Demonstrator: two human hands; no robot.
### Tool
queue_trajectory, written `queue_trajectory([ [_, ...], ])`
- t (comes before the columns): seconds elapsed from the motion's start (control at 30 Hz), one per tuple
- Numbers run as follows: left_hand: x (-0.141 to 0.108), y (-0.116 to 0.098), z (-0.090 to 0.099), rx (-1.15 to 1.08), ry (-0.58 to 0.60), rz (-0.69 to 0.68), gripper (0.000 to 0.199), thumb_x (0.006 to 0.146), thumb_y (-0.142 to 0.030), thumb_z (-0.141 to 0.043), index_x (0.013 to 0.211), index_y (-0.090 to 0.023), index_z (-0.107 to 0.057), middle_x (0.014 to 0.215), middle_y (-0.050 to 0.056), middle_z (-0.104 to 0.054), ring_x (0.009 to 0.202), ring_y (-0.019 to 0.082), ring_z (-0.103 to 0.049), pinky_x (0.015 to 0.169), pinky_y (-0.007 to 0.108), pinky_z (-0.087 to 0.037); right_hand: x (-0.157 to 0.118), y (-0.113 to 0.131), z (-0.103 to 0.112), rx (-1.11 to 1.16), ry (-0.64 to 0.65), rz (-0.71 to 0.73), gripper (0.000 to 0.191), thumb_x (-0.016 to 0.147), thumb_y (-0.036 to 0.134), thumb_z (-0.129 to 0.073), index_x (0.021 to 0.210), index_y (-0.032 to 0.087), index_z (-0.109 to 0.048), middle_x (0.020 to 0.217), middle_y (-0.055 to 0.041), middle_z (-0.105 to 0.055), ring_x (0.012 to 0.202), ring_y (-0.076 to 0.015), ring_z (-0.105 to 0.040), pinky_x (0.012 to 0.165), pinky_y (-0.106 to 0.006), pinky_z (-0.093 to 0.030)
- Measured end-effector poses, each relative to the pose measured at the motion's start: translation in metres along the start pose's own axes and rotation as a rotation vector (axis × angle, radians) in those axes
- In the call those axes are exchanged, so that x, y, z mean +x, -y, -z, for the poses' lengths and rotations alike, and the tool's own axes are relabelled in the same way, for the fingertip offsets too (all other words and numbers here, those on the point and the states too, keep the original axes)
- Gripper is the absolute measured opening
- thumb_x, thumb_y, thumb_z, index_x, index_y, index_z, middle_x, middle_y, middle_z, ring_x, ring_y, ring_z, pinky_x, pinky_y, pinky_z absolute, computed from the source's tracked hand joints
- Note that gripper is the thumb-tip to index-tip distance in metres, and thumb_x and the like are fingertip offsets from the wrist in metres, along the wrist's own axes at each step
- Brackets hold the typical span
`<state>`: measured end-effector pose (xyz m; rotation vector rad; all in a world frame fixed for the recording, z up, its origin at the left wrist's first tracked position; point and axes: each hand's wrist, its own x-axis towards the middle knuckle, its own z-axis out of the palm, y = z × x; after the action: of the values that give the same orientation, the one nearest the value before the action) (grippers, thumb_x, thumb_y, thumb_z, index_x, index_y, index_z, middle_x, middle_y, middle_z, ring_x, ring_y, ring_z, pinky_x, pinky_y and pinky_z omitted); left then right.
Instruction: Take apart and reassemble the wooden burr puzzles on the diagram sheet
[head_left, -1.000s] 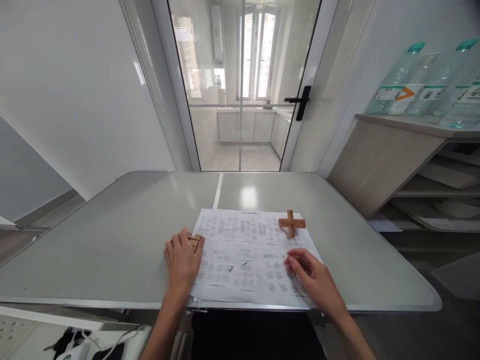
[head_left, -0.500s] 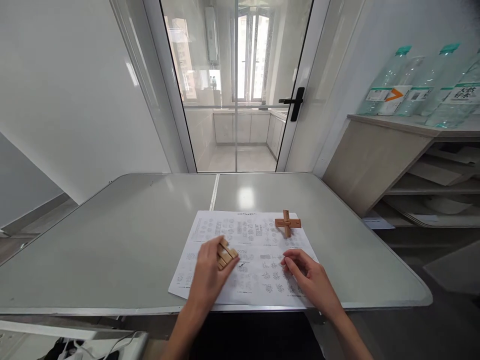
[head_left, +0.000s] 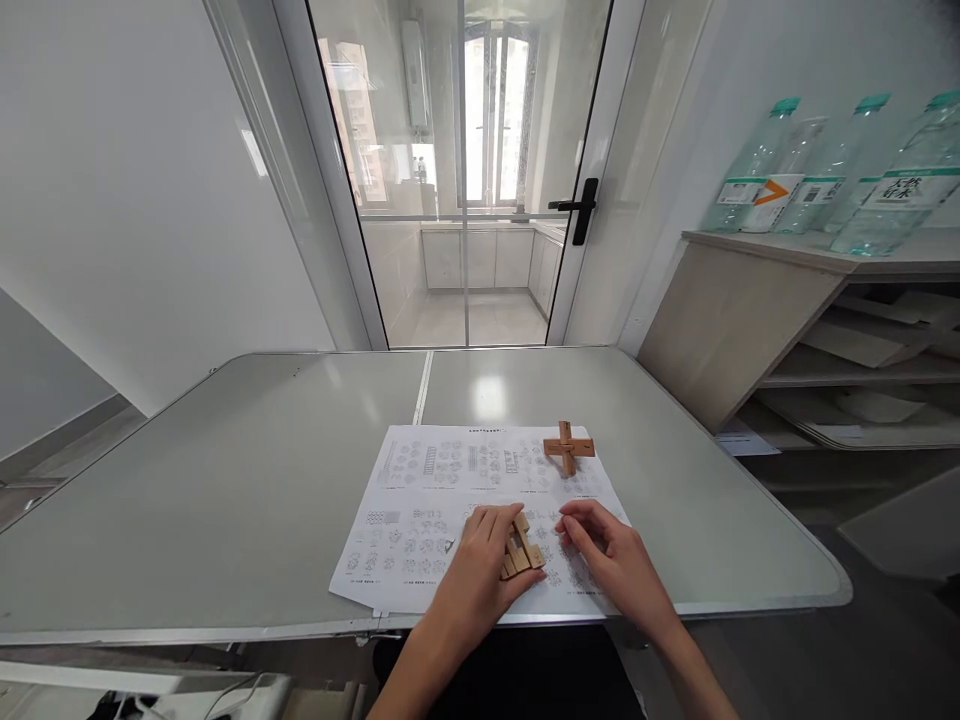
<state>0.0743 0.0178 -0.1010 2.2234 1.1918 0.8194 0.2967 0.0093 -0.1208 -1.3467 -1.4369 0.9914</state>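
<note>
My left hand point(head_left: 480, 565) is wrapped round several light wooden puzzle pieces point(head_left: 523, 553), low over the printed sheet, its thumb along their near side. To the right, my right hand point(head_left: 606, 555) hovers over the sheet's right part with curled fingers, thumb and index close together; whether something small is between them is hidden. A brown wooden cross-shaped puzzle point(head_left: 568, 448) stands on the upper right of the white sheet point(head_left: 420, 510), which shows rows of small diagrams.
The sheet lies at the near edge of a pale green table point(head_left: 225, 490). A glass door with a black handle point(head_left: 583, 210) is beyond. On the right, empty plastic bottles point(head_left: 757, 165) stand on a wooden shelf unit point(head_left: 742, 330) holding papers.
My left hand has moved right with the light wooden pieces, closer to my right hand. My right hand has hardly moved. The view has shifted slightly.
</note>
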Motion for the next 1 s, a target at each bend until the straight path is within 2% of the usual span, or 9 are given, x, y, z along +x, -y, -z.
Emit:
queue_trajectory([
  [0.27, -0.013, 0.007, 0.013, 0.055, -0.035, 0.045, 0.088, 0.077, -0.027, -0.091, 0.148, -0.031, -0.041, 0.143, 0.010, -0.057, 0.133, 0.034, -0.054, 0.112, 0.056, -0.049, 0.000, -0.001, 0.001, -0.028, 0.024, -0.007, 0.036, 0.102, 0.055, -0.053, 0.110, 0.023, -0.065, 0.099, -0.0075, -0.076, 0.087, -0.0239, -0.072, 0.084, -0.036, -0.055],
  [0.43, -0.023, 0.013, 0.019, 0.087, -0.076, 0.086, 0.073, 0.078, -0.031, -0.090, 0.140, -0.029, -0.051, 0.138, 0.010, -0.060, 0.131, 0.035, -0.056, 0.110, 0.057, -0.051, -0.002, 0.006, 0.001, -0.097, 0.044, -0.006, 0.032, 0.103, 0.053, -0.053, 0.110, 0.024, -0.065, 0.104, -0.0071, -0.075, 0.093, -0.0244, -0.071, 0.085, -0.037, -0.054],
  [0.53, -0.026, 0.014, 0.021, 0.072, -0.101, 0.098, 0.065, 0.080, -0.029, -0.088, 0.136, -0.030, -0.055, 0.136, 0.008, -0.062, 0.130, 0.034, -0.057, 0.110, 0.056, -0.051, -0.006, 0.012, -0.004, -0.194, 0.076, 0.041, 0.028, 0.103, 0.049, -0.054, 0.112, 0.025, -0.065, 0.107, -0.0067, -0.073, 0.096, -0.0244, -0.069, 0.088, -0.037, -0.055],
  [0.67, -0.028, 0.012, 0.026, -0.003, -0.112, 0.108, 0.065, 0.080, -0.024, -0.089, 0.135, -0.033, -0.055, 0.134, 0.007, -0.063, 0.127, 0.032, -0.059, 0.110, 0.055, -0.052, -0.017, 0.022, -0.016, -0.258, 0.139, 0.120, 0.025, 0.101, 0.040, -0.059, 0.123, 0.028, -0.063, 0.125, -0.0062, -0.065, 0.104, -0.0229, -0.067, 0.092, -0.036, -0.055],
  [0.77, -0.028, 0.011, 0.030, -0.055, -0.106, 0.118, 0.066, 0.079, -0.021, -0.088, 0.135, -0.034, -0.055, 0.135, 0.006, -0.062, 0.128, 0.032, -0.058, 0.110, 0.054, -0.051, -0.022, 0.027, -0.023, -0.264, 0.131, 0.130, 0.027, 0.099, 0.035, -0.062, 0.127, 0.031, -0.062, 0.134, -0.0058, -0.060, 0.114, -0.0235, -0.065, 0.097, -0.036, -0.055],
  [1.0, -0.029, 0.011, 0.031, -0.086, -0.114, 0.128, 0.068, 0.079, -0.019, -0.088, 0.136, -0.035, -0.055, 0.137, 0.005, -0.063, 0.130, 0.031, -0.059, 0.111, 0.055, -0.051, -0.021, 0.023, -0.024, -0.260, 0.085, 0.176, 0.016, 0.093, 0.034, -0.071, 0.108, 0.028, -0.069, 0.126, -0.0060, -0.063, 0.116, -0.0269, -0.065, 0.101, -0.039, -0.055],
])
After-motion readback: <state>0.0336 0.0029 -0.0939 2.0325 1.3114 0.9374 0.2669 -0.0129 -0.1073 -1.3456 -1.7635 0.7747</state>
